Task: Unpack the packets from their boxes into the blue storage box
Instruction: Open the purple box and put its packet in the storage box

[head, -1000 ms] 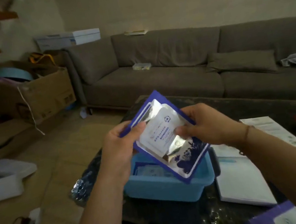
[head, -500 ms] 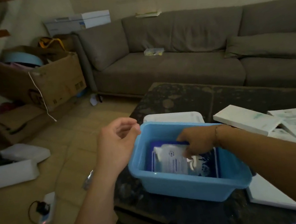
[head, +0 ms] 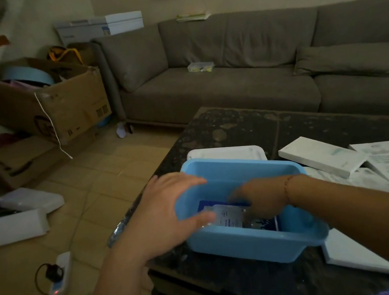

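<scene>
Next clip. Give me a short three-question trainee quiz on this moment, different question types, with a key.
1. True or false: the packet lies inside the blue storage box.
2. Which hand reaches down inside the box? A) left B) right C) neither
3. Fill in: the left hand's fingers spread over the box's ____ rim.

Key: 1. True. 2. B, the right hand is on the packet. 3. Left; the left hand grips nothing.

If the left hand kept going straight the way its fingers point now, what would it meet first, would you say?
Probably the right hand, already down inside the blue storage box. The left hand reaches rightward over the box's near-left rim, above the packet; depth is unclear.
</scene>
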A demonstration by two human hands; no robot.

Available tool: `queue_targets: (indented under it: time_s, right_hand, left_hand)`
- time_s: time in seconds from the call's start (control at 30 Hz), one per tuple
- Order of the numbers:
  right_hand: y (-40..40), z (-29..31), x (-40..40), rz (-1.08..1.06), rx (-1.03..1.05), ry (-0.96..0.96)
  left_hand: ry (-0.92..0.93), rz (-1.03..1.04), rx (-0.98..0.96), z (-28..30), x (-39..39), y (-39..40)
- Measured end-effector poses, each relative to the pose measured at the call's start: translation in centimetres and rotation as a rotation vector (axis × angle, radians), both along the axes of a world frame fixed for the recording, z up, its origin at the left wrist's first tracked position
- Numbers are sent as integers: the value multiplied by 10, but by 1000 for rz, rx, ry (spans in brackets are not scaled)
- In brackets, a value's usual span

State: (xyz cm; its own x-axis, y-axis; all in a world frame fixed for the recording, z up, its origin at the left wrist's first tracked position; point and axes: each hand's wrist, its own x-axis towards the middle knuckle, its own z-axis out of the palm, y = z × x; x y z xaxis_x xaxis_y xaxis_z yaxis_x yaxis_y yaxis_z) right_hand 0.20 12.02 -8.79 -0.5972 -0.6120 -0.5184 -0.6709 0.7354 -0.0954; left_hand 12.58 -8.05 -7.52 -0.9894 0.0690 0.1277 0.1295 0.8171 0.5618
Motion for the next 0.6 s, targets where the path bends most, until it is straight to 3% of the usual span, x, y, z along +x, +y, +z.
queue_targets:
  time_s: [0.07, 0.17, 0.37, 0.47, 0.6]
  right_hand:
    - [3, 3, 8, 111, 143, -75]
    - [3, 0, 12, 221, 323, -167]
    - [0, -4, 14, 235, 284, -144]
    - [11, 4, 22, 201, 49, -29]
    - [63, 44, 57, -91, -626, 191]
  left_hand:
    - [-51, -86, -131, -4, 6, -4]
    - [-62, -105, -115, -10, 10, -6]
    - [2, -140, -20, -5, 14, -3]
    - [243, -178, 33, 0, 20, 18]
    - [614, -301, 244, -4, 40, 73]
